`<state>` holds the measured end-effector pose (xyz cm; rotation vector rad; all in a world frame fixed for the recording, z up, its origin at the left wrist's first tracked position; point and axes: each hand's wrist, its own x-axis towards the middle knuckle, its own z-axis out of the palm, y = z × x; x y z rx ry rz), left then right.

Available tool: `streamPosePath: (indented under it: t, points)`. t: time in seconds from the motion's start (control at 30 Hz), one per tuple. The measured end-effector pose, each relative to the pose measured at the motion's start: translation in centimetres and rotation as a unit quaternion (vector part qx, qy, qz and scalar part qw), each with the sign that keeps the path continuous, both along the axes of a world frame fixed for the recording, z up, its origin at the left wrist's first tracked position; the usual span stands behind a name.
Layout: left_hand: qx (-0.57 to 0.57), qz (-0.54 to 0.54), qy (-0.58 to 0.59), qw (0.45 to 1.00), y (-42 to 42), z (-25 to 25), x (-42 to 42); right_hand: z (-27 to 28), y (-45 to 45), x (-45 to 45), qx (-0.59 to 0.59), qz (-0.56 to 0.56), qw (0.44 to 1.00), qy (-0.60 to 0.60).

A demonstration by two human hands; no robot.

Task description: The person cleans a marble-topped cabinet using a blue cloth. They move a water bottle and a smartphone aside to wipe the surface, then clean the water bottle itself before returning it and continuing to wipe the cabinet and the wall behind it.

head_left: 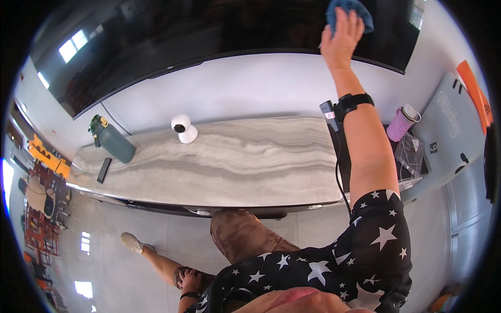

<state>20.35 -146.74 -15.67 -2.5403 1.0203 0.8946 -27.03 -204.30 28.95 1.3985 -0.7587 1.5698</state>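
My right hand presses a blue cloth against the dark screen of a wall-mounted television, towards its right end. The fingers are spread over the cloth, and part of it sticks out past them. A black strap with a small device circles my right wrist, with a cable running down from it. My left hand rests on my left knee, fingers bent over the trouser leg, holding no object.
Below the television stands a marble-patterned cabinet. On it are a green bottle, a black remote control and a white camera. Right of it are a pink bottle, a clear plastic bag and a grey panel.
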Motion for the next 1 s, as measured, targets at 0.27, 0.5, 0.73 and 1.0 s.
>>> streamPosePath:
  t: [0.27, 0.5, 0.73, 1.0]
  points:
    - [-0.092, 0.023, -0.022, 0.995, 0.2, -0.1, -0.9, 1.4, 0.4, 8.1, 0.023, -0.012, 0.997, 0.075]
    - [-0.149, 0.025, -0.062, 0.987, 0.6, 0.2, -0.8, 5.4, 1.7, 16.5, 0.041, -0.013, 0.992, 0.119]
    - [-0.190, 0.027, -0.068, 0.979, -0.1, 2.0, 0.3, 0.2, 0.9, 18.8, 0.017, -0.077, 0.946, 0.313]
    - [-0.313, 0.031, -0.129, 0.940, 1.3, -1.1, 5.8, -3.3, 1.0, 12.1, 0.077, -0.061, 0.994, -0.044]
